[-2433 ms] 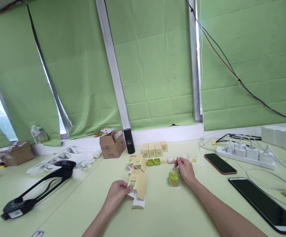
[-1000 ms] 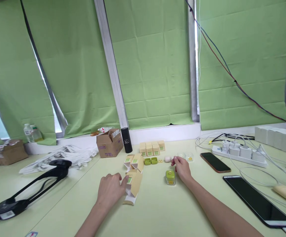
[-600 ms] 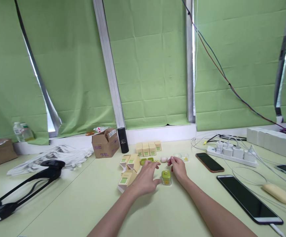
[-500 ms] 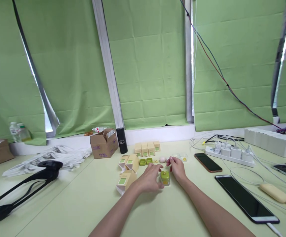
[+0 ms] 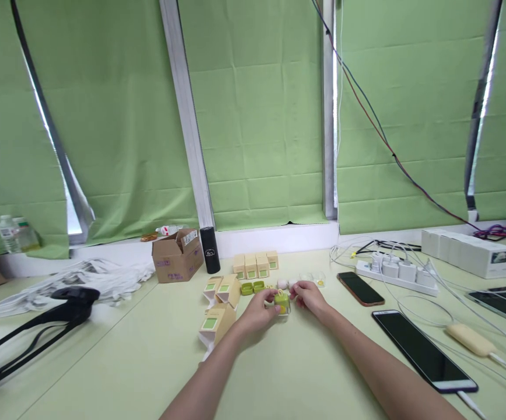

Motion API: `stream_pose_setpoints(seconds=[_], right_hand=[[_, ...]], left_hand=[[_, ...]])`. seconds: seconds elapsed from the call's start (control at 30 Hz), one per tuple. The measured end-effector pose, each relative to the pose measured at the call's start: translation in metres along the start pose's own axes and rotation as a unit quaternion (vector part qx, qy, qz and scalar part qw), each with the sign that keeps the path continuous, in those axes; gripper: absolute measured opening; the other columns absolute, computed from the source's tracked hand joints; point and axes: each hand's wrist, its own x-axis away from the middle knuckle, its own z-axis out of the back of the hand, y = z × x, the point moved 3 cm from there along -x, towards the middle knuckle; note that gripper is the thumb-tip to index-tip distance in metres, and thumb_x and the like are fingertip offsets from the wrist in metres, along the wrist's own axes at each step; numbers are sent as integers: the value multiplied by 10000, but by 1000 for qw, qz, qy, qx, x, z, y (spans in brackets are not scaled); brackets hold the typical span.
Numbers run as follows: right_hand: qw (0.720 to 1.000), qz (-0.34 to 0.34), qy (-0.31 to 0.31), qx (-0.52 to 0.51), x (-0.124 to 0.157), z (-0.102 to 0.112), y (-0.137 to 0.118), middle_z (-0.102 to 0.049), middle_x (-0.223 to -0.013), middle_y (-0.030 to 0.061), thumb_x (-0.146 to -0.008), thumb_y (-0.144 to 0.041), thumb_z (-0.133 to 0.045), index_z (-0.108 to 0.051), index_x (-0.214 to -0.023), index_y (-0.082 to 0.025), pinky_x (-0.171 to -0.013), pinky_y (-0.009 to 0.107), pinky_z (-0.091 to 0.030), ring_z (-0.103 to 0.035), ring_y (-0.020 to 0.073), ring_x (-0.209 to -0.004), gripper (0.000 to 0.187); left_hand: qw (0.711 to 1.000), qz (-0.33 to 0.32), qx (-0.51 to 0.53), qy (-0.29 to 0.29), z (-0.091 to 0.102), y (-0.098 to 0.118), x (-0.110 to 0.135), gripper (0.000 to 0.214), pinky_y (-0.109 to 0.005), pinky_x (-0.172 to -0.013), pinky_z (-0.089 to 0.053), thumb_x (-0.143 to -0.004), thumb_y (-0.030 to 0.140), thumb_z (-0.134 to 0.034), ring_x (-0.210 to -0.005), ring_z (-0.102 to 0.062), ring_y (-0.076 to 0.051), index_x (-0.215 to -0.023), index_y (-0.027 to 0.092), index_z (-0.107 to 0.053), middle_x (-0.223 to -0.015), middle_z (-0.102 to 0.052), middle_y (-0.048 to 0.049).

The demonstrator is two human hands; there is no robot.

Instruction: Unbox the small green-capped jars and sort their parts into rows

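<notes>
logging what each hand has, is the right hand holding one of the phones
No, the right hand grips the small green box together with the left hand, while the phones lie flat on the table.

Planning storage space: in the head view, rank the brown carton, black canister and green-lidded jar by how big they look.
1. brown carton
2. black canister
3. green-lidded jar, smallest though nearest the camera

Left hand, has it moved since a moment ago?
Yes. The left hand left the open tan carton and went right, now gripping the green-lidded cube.
</notes>
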Motion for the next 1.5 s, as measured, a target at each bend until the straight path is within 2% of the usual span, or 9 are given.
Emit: stream_pose_setpoints(seconds=[0.2,0.43,0.53,0.67,0.83,1.0,1.2,1.37,1.5], right_hand=[[997,59,-31,-32,18,0,-11,-730,-765,58,-739,-686,-697,-683,-800,-187,-466,259,-387,-562,147,-525,503],[988,111,-61,-85,35,-11,-33,-736,-956,86,-785,-684,-709,-726,-1018,-194,-598,301,-498,-633,191,-723,543],[982,122,-86,-113,41,-21,-39,-710,-998,82,-753,-635,-774,-711,-1065,-194,-584,293,-498,-624,177,-719,543],[982,109,-89,-127,44,-30,-39,-688,-1014,73,-708,-557,-844,-682,-1117,-198,-559,280,-501,-618,161,-698,568],[976,93,-99,-168,45,-32,-40,-704,-908,38,-687,-505,-879,-701,-1055,-196,-570,287,-514,-590,119,-585,513],[964,78,-109,-231,48,-29,-45,-746,-995,89,-672,-488,-898,-721,-1059,-205,-651,337,-551,-681,222,-796,511],[964,82,-103,-229,53,-24,-54,-747,-1156,117,-617,-421,-935,-738,-1075,-214,-904,437,-532,-663,314,-1081,540],[946,57,-141,-288,57,-28,-56,-754,-1142,106,-628,-379,-925,-737,-1094,-223,-864,408,-522,-683,286,-1011,526],[933,29,-147,-329,58,-26,-59,-747,-1148,106,-633,-361,-917,-734,-1105,-231,-789,374,-530,-694,261,-966,523]], left_hand=[[988,-54,135,50,3,-4,-8,644,-449,-1014,-478,-673,490,-890,-1096,-635,-291,-1197,167,-702,-1152,-698,-153],[975,-76,202,46,0,7,2,745,-411,-899,-572,-700,619,-837,-989,-695,-252,-1279,183,-664,-1247,-669,-155],[974,-84,204,50,-1,11,5,748,-368,-820,-585,-724,625,-817,-881,-700,-216,-1300,174,-664,-1126,-698,-124],[976,-83,192,63,0,13,6,737,-320,-723,-564,-756,604,-803,-712,-668,-158,-1319,149,-663,-928,-691,-67],[966,-82,230,83,-4,12,7,741,-296,-667,-549,-737,590,-827,-668,-648,-139,-1297,132,-666,-918,-695,-65],[937,-79,335,64,-7,11,7,648,-305,-680,-553,-733,595,-834,-712,-679,-173,-1153,117,-715,-895,-736,-97],[930,-60,363,6,-15,15,13,488,-294,-728,-559,-783,497,-836,-850,-711,-205,-1098,135,-747,-1009,-754,-127],[921,-84,381,-11,-18,23,16,502,-372,-902,-567,-780,460,-850,-1018,-695,-244,-1150,140,-737,-1197,-725,-150],[922,-99,375,3,-15,21,15,563,-372,-835,-569,-723,419,-895,-989,-697,-262,-1182,142,-722,-1233,-706,-170]])
